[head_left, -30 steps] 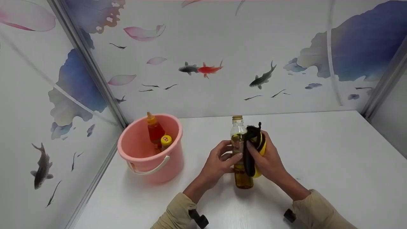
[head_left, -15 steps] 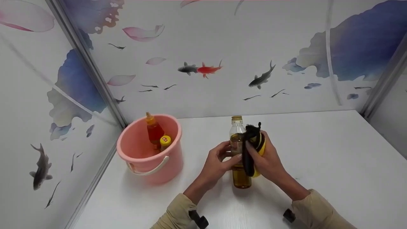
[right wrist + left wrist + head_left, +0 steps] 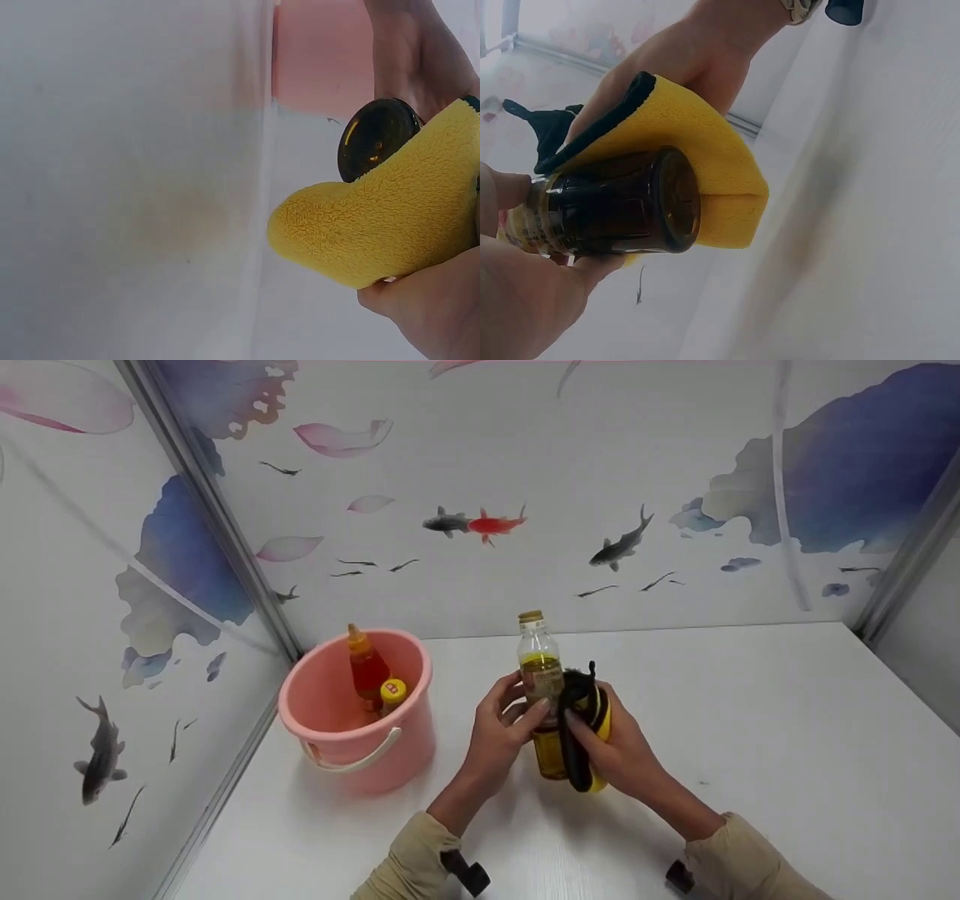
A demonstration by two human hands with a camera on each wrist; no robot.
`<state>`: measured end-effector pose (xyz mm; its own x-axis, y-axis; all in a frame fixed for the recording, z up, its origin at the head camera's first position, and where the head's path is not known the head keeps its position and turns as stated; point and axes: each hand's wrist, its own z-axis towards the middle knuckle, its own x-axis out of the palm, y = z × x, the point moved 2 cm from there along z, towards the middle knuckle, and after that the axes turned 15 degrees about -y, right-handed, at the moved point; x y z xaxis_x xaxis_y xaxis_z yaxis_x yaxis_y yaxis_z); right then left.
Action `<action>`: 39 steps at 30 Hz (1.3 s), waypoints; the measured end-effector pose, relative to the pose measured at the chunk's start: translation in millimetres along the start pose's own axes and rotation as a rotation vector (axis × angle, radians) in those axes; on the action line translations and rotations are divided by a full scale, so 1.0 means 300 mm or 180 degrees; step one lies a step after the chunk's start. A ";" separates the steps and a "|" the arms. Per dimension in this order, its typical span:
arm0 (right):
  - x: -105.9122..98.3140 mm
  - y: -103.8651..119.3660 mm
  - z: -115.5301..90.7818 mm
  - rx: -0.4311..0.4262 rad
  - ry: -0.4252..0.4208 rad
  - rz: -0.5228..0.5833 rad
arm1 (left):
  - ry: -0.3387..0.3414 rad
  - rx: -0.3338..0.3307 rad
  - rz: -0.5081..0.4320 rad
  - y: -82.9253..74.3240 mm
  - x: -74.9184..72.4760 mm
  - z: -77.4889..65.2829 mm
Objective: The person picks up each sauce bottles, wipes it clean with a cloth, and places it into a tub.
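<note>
A clear bottle of yellow-brown oil (image 3: 551, 756) with a gold cap is held up off the table, leaning slightly left at its top. My left hand (image 3: 496, 733) grips it round the label from the left side. On the bottle's right, my right hand (image 3: 626, 742) holds a folded yellow cloth with black edging (image 3: 576, 757) against the glass. In the left wrist view the bottle's base (image 3: 679, 199) points out, with the yellow cloth (image 3: 705, 161) wrapped along one side. From the right wrist, the cloth (image 3: 375, 217) covers part of the bottle (image 3: 375, 139).
A pink bucket (image 3: 409, 750) with a white handle stands on the left of the white table (image 3: 765, 750). Inside it are a squeeze bottle of red-amber liquid (image 3: 367, 671) and a yellow-capped bottle (image 3: 393, 694). Patterned wall panels (image 3: 480, 592) border the table.
The bottle has risen from the table and shifted left, its top tipping left. Both hands have moved left with it, the cloth staying against its right side.
</note>
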<state>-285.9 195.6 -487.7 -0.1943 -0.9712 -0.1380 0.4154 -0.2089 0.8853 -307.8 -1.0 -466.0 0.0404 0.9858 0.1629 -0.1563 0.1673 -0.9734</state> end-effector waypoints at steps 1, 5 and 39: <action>0.001 0.000 -0.001 0.0009 0.0021 0.0012 | -0.0012 0.0004 -0.0025 -0.002 -0.001 0.001; 0.006 -0.001 -0.004 0.0066 0.0106 -0.0009 | -0.0039 0.0039 -0.0020 -0.002 -0.005 0.002; -0.037 0.017 0.017 -0.0153 -0.0465 -0.0065 | 0.0546 0.0205 0.0871 0.055 0.021 -0.030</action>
<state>-286.2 205.8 -479.3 -0.3287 -0.9405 -0.0865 0.4515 -0.2370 0.8602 -301.2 7.8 -482.6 0.1531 0.9785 -0.1382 -0.2462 -0.0977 -0.9643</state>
